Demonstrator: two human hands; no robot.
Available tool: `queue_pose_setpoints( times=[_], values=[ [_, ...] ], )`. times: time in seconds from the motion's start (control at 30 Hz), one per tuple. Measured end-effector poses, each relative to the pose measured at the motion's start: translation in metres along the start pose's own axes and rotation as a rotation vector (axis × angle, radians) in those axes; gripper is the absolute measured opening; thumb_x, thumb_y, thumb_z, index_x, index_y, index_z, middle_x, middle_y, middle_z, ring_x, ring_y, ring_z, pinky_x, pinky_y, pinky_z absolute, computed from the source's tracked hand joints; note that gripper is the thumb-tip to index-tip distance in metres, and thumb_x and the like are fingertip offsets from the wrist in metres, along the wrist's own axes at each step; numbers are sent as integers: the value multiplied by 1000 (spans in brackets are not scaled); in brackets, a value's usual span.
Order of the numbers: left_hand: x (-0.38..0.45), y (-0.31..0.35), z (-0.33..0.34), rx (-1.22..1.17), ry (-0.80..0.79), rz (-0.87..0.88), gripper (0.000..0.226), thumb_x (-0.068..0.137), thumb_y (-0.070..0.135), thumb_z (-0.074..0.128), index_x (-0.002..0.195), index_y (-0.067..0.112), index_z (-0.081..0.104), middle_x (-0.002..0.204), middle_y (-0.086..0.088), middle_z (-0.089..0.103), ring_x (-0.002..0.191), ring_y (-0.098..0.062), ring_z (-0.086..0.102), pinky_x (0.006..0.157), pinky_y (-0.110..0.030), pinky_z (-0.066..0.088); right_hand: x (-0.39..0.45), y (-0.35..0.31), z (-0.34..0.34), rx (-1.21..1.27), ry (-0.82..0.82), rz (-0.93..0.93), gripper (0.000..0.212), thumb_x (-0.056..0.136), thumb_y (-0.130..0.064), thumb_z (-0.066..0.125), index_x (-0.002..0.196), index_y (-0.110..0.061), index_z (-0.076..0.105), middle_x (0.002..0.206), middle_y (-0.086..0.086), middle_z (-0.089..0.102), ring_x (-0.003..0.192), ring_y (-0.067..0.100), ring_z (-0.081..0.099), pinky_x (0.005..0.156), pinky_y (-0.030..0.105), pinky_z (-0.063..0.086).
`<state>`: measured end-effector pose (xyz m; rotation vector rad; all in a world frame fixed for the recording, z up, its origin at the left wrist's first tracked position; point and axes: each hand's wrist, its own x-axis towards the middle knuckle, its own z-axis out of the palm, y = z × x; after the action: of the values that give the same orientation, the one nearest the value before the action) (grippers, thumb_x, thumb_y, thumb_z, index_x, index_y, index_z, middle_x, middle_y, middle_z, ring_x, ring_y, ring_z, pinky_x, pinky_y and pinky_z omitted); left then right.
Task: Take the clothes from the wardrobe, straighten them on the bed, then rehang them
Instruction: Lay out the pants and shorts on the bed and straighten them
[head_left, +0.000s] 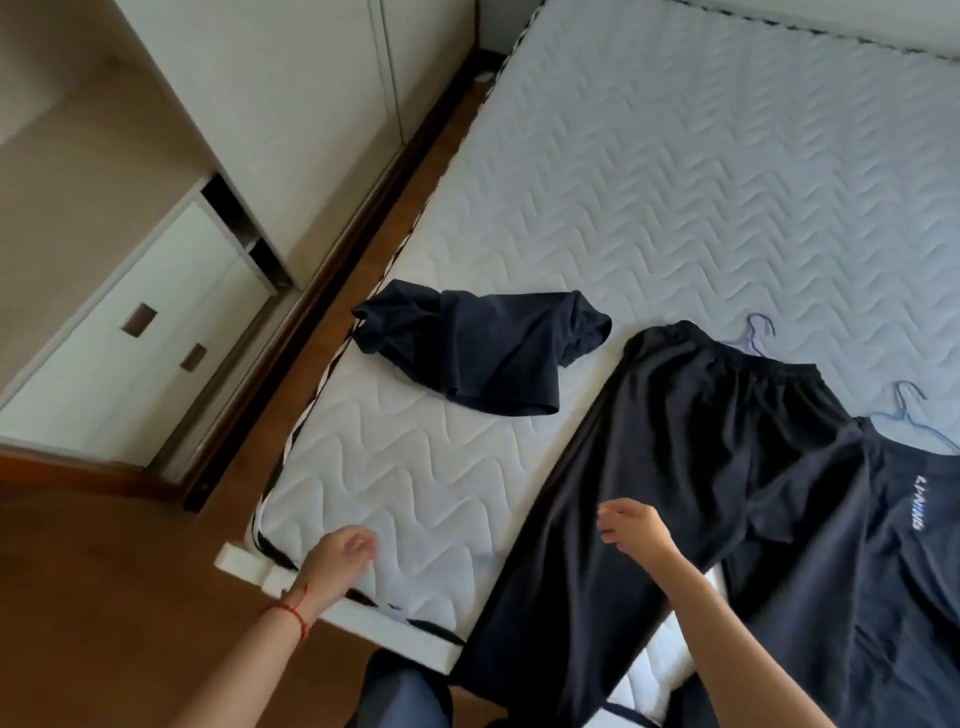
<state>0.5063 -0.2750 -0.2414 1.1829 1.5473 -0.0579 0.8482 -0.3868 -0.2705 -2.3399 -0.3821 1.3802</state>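
Trousers (675, 467) lie flat on the bed (675, 182), long axis running from the waistband at the far side to the leg hems at the near edge. The right hand (631, 527) hovers directly over one leg, fingers loosely curled, gripping nothing. The left hand (343, 553) hovers over bare mattress, equally empty. The crumpled dark garment (478, 353) lies farther off, nearer the left hand.

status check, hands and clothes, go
Left hand and right hand both empty, above the bed. Trousers, shirt laid out on hangers; shorts crumpled. Nothing in the way.
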Motion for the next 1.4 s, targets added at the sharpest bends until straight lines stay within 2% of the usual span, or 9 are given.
queue_pose_setpoints(
  times=[0.3,0.43,0.5,0.67,0.77,0.87,1.07,1.27,1.4],
  values=[
    [178,99,-40,-148,69,68,13,90,21,54,102,15,53,101,-9,59,91,-22,56,64,-25,45,104,-85,31,380,146,1,20,91,-21,53,107,-13,60,88,1,65,84,18,61,68,25,46],
    [250,122,-26,-254,140,-4,19,88,35,56,85,16,52,85,-5,54,91,-22,52,70,-30,47,156,-108,38,427,179,-36,45,86,-35,60,124,-14,54,106,4,63,94,17,61,93,36,48],
    [282,123,-22,-331,146,-57,37,84,44,58,103,12,54,98,-5,57,99,-22,55,82,-35,50,175,-120,45,441,158,-55,52,84,-38,62,130,-17,49,113,3,61,105,19,59,101,39,44],
    [330,132,-22,-619,133,-128,90,55,60,74,129,15,48,124,-5,60,109,-27,60,95,-41,50,198,-144,68,497,110,-115,44,85,-28,65,125,-20,49,101,0,63,89,14,61,73,21,45],
    [343,133,-16,-751,185,-124,68,73,37,73,130,11,46,125,-9,58,111,-30,58,96,-44,49,204,-147,82,470,184,-102,40,86,-16,63,124,-10,53,104,5,62,94,21,61,80,29,47],
    [342,131,-14,-823,240,-130,50,83,16,66,130,8,47,131,-13,55,115,-32,56,92,-43,50,198,-144,87,553,207,-80,28,88,-7,57,115,-6,59,97,5,63,92,22,59,75,27,48],
    [276,118,-17,-910,214,-109,38,88,11,58,125,6,50,120,-14,57,104,-28,57,89,-44,49,154,-125,77,724,229,-33,13,86,-8,60,83,-19,66,85,2,67,84,19,65,78,29,51],
    [191,90,-21,-998,209,-222,41,89,10,56,129,6,47,125,-16,56,112,-32,56,89,-42,48,89,-121,64,837,171,35,9,87,-6,58,91,-10,66,85,5,67,80,19,64,74,27,52],
    [142,77,-29,-1035,191,-269,42,91,13,54,131,8,46,133,-18,53,118,-32,53,90,-42,46,48,-123,54,833,116,63,9,87,-6,58,92,-6,65,81,6,66,72,19,62,55,21,52]
  ],
)
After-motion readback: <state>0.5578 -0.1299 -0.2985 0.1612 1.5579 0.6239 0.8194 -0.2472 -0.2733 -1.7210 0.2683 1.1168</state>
